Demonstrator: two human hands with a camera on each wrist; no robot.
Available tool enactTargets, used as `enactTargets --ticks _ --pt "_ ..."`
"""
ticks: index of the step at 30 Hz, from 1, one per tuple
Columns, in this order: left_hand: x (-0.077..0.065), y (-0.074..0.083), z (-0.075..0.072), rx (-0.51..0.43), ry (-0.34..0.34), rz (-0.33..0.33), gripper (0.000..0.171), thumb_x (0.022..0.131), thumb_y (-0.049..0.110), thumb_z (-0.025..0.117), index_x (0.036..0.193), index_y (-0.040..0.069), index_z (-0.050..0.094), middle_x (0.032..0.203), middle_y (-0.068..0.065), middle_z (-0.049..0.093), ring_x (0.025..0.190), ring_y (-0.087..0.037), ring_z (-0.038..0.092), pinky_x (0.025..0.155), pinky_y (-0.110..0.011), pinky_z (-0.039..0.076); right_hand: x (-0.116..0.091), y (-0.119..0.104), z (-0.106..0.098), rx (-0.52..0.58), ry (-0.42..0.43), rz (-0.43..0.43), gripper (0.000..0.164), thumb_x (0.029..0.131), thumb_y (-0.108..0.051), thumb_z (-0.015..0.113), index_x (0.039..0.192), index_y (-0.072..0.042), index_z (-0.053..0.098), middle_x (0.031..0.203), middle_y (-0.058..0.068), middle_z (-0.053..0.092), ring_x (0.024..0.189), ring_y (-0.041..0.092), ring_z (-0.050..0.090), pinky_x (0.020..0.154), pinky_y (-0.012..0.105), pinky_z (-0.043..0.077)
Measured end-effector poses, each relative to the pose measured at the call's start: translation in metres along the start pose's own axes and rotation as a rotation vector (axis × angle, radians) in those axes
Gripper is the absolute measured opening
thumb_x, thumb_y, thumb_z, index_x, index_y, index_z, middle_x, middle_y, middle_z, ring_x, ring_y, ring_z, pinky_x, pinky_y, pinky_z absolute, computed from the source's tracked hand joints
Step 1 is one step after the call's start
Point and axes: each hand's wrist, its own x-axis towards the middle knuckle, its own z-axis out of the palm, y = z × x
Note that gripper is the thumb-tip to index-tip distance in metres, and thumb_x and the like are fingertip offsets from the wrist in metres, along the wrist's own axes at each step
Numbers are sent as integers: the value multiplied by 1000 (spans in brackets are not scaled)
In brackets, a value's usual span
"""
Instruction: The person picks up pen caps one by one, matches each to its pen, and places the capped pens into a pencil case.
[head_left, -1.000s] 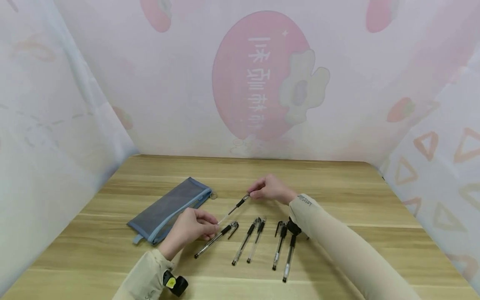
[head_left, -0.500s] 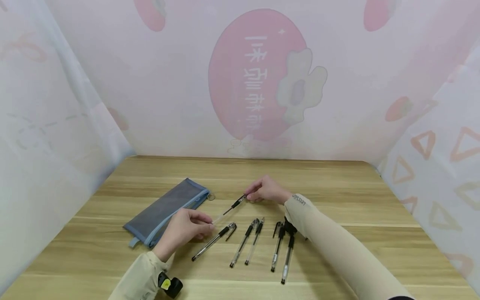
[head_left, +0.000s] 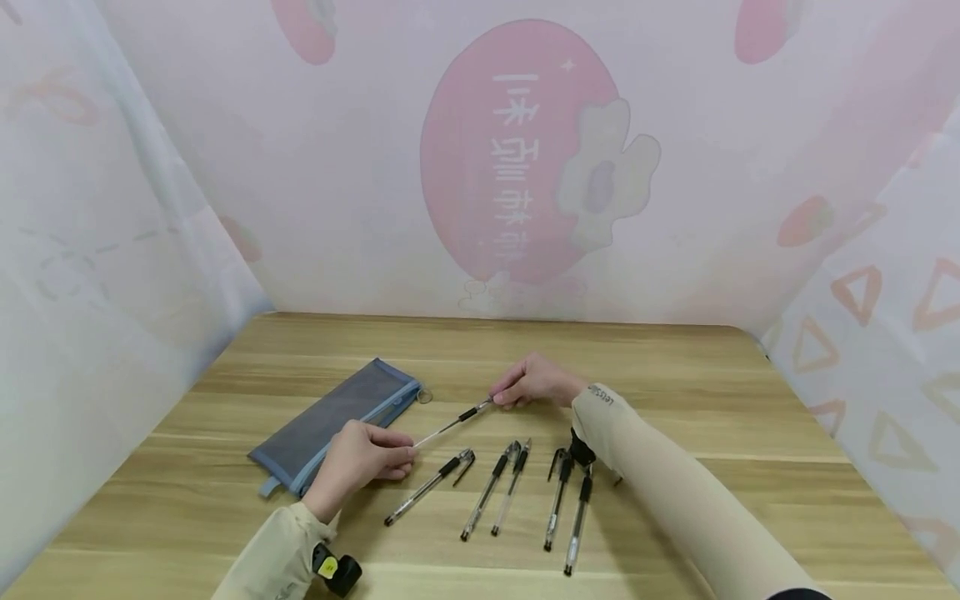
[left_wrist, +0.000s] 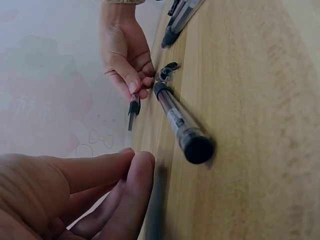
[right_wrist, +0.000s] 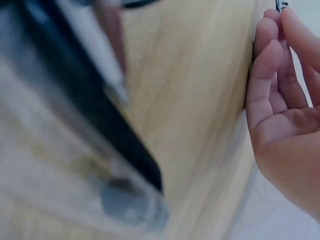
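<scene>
Between both hands, above the table, stretches a slim gel pen with a black grip and a thin, pale rear part. My right hand pinches its upper right end. At the pale lower left end, the fingertips of my left hand are pressed together on it. The left wrist view shows the pen's dark grip in the right hand's fingers; its thin end is hard to make out there. Nearest the left hand lies another clear gel pen with a black grip and clipped cap.
Several more clear gel pens lie fanned on the wooden table. A grey-blue zippered mesh pencil case with a ring lies behind the left hand. A blurred pen fills the near left of the right wrist view.
My left hand has shifted left, and the right hand has come slightly lower and left. The held pen now slants less steeply. The lying pens and pencil case keep their places.
</scene>
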Motion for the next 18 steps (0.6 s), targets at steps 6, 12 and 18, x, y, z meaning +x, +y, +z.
enactTargets --ticks 6,12,18 --pt "-5 -1 -3 39 -59 -10 16 83 6 80 95 -3 76 79 -15 72 66 -24 71 62 -33 60 -1 -2 9 -96 16 -7 12 82 -7 80 94 -7 80 84 7 74 68 16 65 57 25 52" --pt "-5 2 -4 79 -107 4 12 81 4 80 90 -3 76 78 -13 72 66 -23 70 62 -32 59 0 -8 15 -102 20 -5 10 83 -3 79 92 -3 79 81 9 73 60 14 58 53 24 47" --pt "-8 3 -4 90 -111 -33 13 80 0 80 88 -5 72 77 -13 70 67 -25 71 62 -33 60 -5 -12 16 -91 2 -8 16 82 1 78 98 0 77 88 11 74 67 18 63 61 29 54"
